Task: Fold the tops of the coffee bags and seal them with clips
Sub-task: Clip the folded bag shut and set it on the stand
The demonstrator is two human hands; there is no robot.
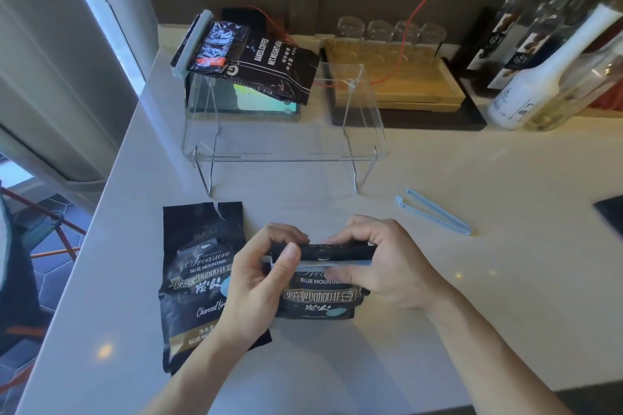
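Hands at counter centre — left hand (259,274) pinches clip (323,263) end, right hand (381,263) curled over folded top of coffee bag (320,296). Risk: fold springs open, clip skews. Second bag (199,280) lies unsealed at left — spare clip (435,210) at right.

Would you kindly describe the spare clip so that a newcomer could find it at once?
Start at the clear acrylic stand in the middle of the white counter. Right of its front leg lies the spare clip, a thin pale blue bar. Unlike the other clips, it lies open in a narrow V, touching no bag.
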